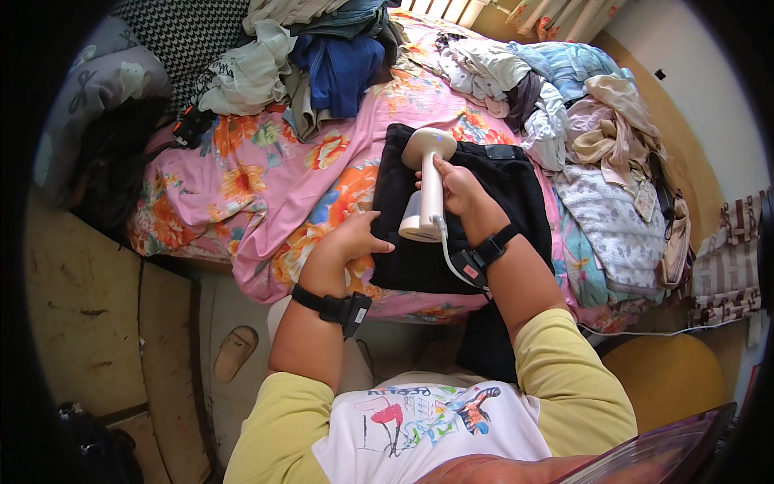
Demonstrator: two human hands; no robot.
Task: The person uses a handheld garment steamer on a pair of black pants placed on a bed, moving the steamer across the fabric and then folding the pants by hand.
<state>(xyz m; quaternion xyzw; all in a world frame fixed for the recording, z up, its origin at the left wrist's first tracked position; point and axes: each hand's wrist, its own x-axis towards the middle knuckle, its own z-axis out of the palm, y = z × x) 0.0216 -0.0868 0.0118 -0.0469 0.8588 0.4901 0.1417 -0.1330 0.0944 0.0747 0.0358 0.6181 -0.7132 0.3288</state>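
Note:
My right hand [461, 186] grips the handle of a white handheld garment steamer [431, 190], its round head towards the far side. The steamer is over a black garment [514, 206] spread on the bed, with a waistband and a dark patch at the far edge. Whether the steamer touches the cloth, I cannot tell. At the garment's left edge is my left hand [361, 235], thumb and fingers apart, holding nothing. A white power cord [448, 257] runs from the steamer's base past my right wrist.
Piled clothes lie on the floral bedsheet [242, 175] at the back left, including blue cloth [338, 72]. More clothes [611, 133] and a patterned towel [617, 212] are heaped on the right. A slipper [236, 354] lies on the floor, beside a wooden cabinet [84, 314]. A round yellow surface [665, 375] stands at right.

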